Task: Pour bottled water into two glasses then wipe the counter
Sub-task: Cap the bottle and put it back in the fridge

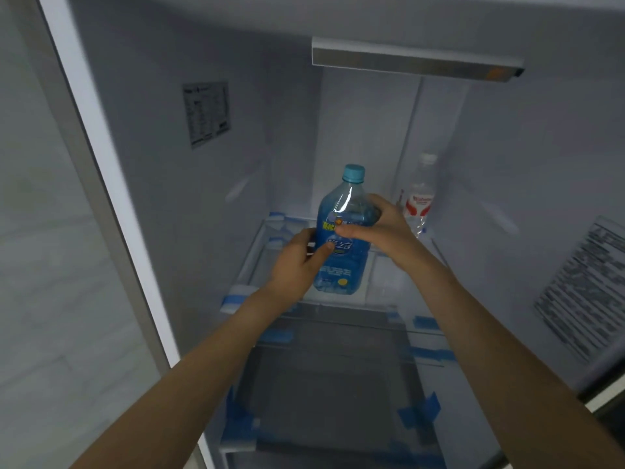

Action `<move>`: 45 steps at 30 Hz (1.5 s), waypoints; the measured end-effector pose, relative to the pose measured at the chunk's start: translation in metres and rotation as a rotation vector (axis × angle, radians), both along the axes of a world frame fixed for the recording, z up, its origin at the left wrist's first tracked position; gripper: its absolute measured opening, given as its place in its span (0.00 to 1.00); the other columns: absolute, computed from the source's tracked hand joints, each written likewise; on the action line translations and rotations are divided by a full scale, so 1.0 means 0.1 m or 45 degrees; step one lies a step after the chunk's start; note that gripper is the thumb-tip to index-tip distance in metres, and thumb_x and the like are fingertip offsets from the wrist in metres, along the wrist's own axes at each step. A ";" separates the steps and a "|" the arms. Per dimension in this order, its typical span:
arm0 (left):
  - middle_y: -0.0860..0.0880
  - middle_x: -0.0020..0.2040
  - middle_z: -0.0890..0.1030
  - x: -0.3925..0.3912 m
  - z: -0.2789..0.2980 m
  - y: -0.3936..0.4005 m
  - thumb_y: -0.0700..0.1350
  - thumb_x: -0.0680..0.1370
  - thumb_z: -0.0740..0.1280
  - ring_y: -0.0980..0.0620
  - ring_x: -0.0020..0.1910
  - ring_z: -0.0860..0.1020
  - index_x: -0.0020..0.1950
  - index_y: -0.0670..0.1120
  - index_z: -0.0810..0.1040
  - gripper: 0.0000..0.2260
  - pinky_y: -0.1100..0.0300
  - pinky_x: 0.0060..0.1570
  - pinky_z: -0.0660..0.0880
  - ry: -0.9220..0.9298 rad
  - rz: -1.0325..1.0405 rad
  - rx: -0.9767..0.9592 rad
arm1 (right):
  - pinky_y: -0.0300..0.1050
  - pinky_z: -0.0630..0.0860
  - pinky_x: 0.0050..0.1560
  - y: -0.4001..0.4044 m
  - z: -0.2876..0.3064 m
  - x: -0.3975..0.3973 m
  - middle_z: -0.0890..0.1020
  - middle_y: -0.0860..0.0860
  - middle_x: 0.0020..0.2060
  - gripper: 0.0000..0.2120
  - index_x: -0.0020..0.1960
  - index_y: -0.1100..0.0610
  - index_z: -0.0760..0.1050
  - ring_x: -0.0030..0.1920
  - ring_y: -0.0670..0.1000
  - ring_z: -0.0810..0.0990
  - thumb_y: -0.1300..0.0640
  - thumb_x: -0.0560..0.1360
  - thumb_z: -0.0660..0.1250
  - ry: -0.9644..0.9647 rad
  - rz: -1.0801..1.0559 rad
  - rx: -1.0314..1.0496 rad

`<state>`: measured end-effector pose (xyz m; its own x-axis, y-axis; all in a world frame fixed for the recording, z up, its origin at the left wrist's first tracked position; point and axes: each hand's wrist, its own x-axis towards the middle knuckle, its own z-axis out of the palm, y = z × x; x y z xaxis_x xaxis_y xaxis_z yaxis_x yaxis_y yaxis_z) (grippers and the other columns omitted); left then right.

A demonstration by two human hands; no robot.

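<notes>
A blue bottle (341,265) with a blue cap and a blue label stands upright inside an open fridge, at the front of a glass shelf (382,286). My left hand (297,262) grips its lower left side, thumb across the label. My right hand (375,225) wraps its upper body from the right. Behind it, at the back right of the same shelf, a clear water bottle (421,194) with a white cap and a red-and-white label stands untouched. No glasses or counter are in view.
The fridge's white walls close in on both sides, with a light bar (416,60) overhead. Lower glass shelves (338,401) carry blue tape at their corners. The fridge frame (111,184) runs down the left. Printed stickers (206,113) sit on the walls.
</notes>
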<state>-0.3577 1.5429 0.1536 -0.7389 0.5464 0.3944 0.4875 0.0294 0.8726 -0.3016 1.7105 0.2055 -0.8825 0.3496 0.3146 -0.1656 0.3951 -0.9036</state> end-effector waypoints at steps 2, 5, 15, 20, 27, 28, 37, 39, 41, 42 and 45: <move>0.44 0.57 0.80 0.00 -0.02 0.01 0.47 0.81 0.61 0.55 0.51 0.80 0.64 0.39 0.72 0.16 0.69 0.46 0.76 0.002 0.000 -0.008 | 0.32 0.77 0.39 0.01 -0.02 -0.01 0.83 0.46 0.47 0.24 0.55 0.53 0.75 0.44 0.39 0.83 0.62 0.63 0.80 -0.007 0.005 0.010; 0.45 0.57 0.80 0.00 -0.04 0.01 0.47 0.81 0.61 0.54 0.52 0.80 0.65 0.39 0.72 0.16 0.70 0.45 0.76 -0.020 -0.013 -0.019 | 0.33 0.78 0.40 0.02 -0.04 -0.02 0.83 0.47 0.48 0.23 0.54 0.51 0.75 0.45 0.40 0.83 0.62 0.64 0.80 -0.017 0.012 0.022; 0.48 0.56 0.78 -0.03 -0.08 0.00 0.48 0.81 0.61 0.65 0.47 0.77 0.65 0.40 0.71 0.16 0.74 0.40 0.74 -0.048 -0.033 -0.037 | 0.35 0.78 0.42 0.01 -0.10 -0.05 0.82 0.47 0.48 0.24 0.57 0.52 0.73 0.46 0.41 0.83 0.63 0.66 0.78 -0.015 0.034 -0.011; 0.45 0.59 0.77 -0.06 -0.07 0.00 0.49 0.81 0.61 0.63 0.48 0.76 0.65 0.41 0.70 0.17 0.76 0.39 0.73 -0.037 -0.034 -0.072 | 0.32 0.78 0.44 -0.02 -0.09 -0.03 0.80 0.47 0.53 0.28 0.63 0.52 0.70 0.50 0.41 0.81 0.61 0.68 0.77 -0.049 0.045 -0.010; 0.45 0.64 0.75 -0.05 -0.02 -0.10 0.52 0.81 0.61 0.50 0.60 0.75 0.69 0.43 0.68 0.20 0.60 0.54 0.76 0.050 -0.024 -0.174 | 0.33 0.79 0.45 -0.15 -0.13 0.09 0.77 0.48 0.58 0.34 0.70 0.52 0.64 0.55 0.45 0.78 0.59 0.69 0.77 0.003 -0.075 -0.040; 0.45 0.65 0.75 -0.04 -0.02 -0.13 0.52 0.81 0.61 0.49 0.62 0.74 0.69 0.43 0.67 0.20 0.57 0.57 0.75 0.092 -0.013 -0.190 | 0.34 0.79 0.45 -0.18 -0.14 0.13 0.76 0.48 0.58 0.34 0.71 0.51 0.64 0.56 0.46 0.78 0.58 0.70 0.76 0.013 -0.116 -0.038; 0.44 0.66 0.72 0.17 -0.03 -0.57 0.50 0.81 0.62 0.47 0.62 0.71 0.72 0.43 0.65 0.22 0.64 0.56 0.64 0.741 0.071 -0.319 | 0.24 0.68 0.53 -0.57 -0.35 0.62 0.75 0.48 0.63 0.24 0.70 0.52 0.68 0.60 0.46 0.73 0.49 0.77 0.69 0.191 -0.544 0.242; 0.42 0.65 0.73 0.23 -0.05 -0.70 0.50 0.80 0.62 0.45 0.61 0.72 0.71 0.41 0.66 0.22 0.60 0.57 0.67 0.883 0.035 -0.365 | 0.29 0.69 0.59 -0.71 -0.43 0.76 0.76 0.49 0.63 0.23 0.70 0.55 0.69 0.62 0.46 0.73 0.49 0.78 0.68 0.193 -0.621 0.380; 0.42 0.66 0.73 0.31 -0.09 -0.83 0.50 0.80 0.62 0.44 0.62 0.72 0.71 0.40 0.67 0.22 0.54 0.60 0.69 0.974 -0.016 -0.409 | 0.41 0.69 0.66 -0.87 -0.53 0.94 0.76 0.51 0.65 0.24 0.70 0.57 0.70 0.64 0.49 0.73 0.49 0.78 0.67 0.164 -0.673 0.506; 0.41 0.66 0.74 0.35 -0.12 -0.90 0.49 0.80 0.62 0.43 0.62 0.72 0.71 0.40 0.67 0.22 0.51 0.61 0.70 1.002 -0.048 -0.419 | 0.42 0.67 0.67 -0.97 -0.59 1.03 0.75 0.51 0.65 0.24 0.70 0.58 0.70 0.65 0.51 0.73 0.49 0.78 0.66 0.151 -0.685 0.543; 0.39 0.64 0.75 0.52 -0.28 -1.12 0.48 0.80 0.62 0.39 0.61 0.74 0.69 0.37 0.70 0.21 0.46 0.60 0.73 1.048 -0.152 -0.419 | 0.37 0.65 0.66 -1.28 -0.83 1.33 0.77 0.53 0.62 0.23 0.68 0.61 0.71 0.63 0.53 0.74 0.50 0.78 0.66 0.119 -0.742 0.661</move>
<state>-0.3061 1.4310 0.1253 -0.2224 0.7805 0.5842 0.9714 0.1259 0.2015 -0.1682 1.5827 0.1225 -0.5638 0.5360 0.6284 0.1318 0.8094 -0.5722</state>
